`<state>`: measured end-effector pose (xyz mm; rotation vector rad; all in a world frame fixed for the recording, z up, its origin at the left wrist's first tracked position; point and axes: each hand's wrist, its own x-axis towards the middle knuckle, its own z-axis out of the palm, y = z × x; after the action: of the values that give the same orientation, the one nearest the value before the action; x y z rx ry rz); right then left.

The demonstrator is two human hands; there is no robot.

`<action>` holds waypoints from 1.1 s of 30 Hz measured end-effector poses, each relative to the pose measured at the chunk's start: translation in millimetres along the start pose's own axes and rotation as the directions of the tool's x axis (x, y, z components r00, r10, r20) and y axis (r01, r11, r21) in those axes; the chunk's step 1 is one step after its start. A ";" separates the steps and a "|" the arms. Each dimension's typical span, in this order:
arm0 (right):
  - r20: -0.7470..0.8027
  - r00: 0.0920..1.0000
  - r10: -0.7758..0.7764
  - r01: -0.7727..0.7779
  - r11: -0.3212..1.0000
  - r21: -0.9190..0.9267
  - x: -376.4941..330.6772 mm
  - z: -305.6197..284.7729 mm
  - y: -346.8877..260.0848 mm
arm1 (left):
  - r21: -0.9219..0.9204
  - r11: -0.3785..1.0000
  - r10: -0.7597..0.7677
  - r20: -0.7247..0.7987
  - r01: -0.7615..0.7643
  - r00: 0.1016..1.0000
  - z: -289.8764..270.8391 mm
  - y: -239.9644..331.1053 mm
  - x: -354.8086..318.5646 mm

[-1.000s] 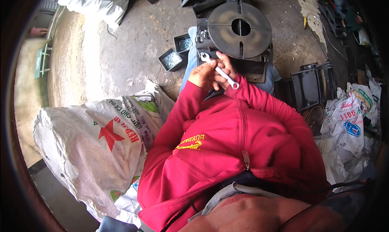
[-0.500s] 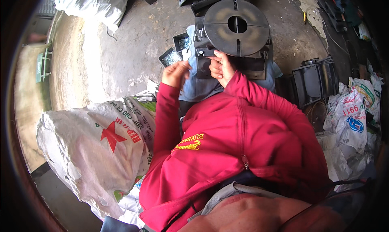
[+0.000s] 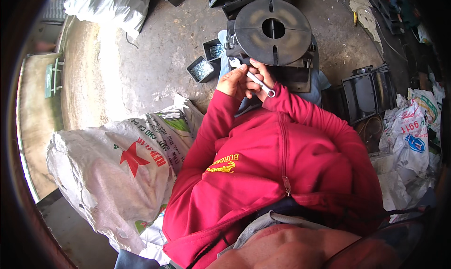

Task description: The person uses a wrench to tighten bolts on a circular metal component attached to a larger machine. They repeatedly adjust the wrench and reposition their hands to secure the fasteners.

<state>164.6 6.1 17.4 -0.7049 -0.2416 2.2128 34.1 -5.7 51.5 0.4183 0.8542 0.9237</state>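
Observation:
My left hand [image 3: 230,83] is closed round a combination wrench [image 3: 260,84]. The wrench's open jaw lies by the near left corner of a black metal assembly [image 3: 297,84], and its ring end points back toward my right sleeve. Beside it, my right hand [image 3: 264,74] is curled at the assembly's near edge, thumb upward. The wrench and left fingers partly cover that hand, so I cannot make out what it grips. A round black slotted disc [image 3: 295,31] with a central hole sits on top of the assembly.
Left of the assembly, two small black bins [image 3: 201,70] hold shiny hardware. A big white sack [image 3: 108,175] stands at my left, with crumpled white bags [image 3: 404,142] at my right. Black metal housings [image 3: 361,95] rest on the floor at right, and more black parts lie beyond the disc.
My left hand has moved right with the wrench, from beside the bins to the assembly's corner. The wrench now lies slanted across my right hand, which stays at the edge.

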 end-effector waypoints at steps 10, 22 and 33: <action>0.008 0.994 -0.108 0.108 0.985 -0.133 11.7 -7.0 0.5 | 0.517 0.828 0.216 0.059 -0.215 0.975 -47.2 12.6 -17.9; -0.075 0.994 -0.080 0.074 0.995 -0.072 1.2 6.4 0.7 | 0.111 0.991 0.079 -0.043 -0.074 0.996 -3.3 -5.1 4.4; -0.044 0.997 -0.070 0.066 0.993 -0.096 9.4 -1.6 -0.2 | 0.507 0.851 0.129 0.042 -0.133 0.991 -41.7 25.5 -4.7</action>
<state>160.5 13.0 12.3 -0.7880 -0.3435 2.1284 -13.7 3.2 44.7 0.9504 1.0758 0.8106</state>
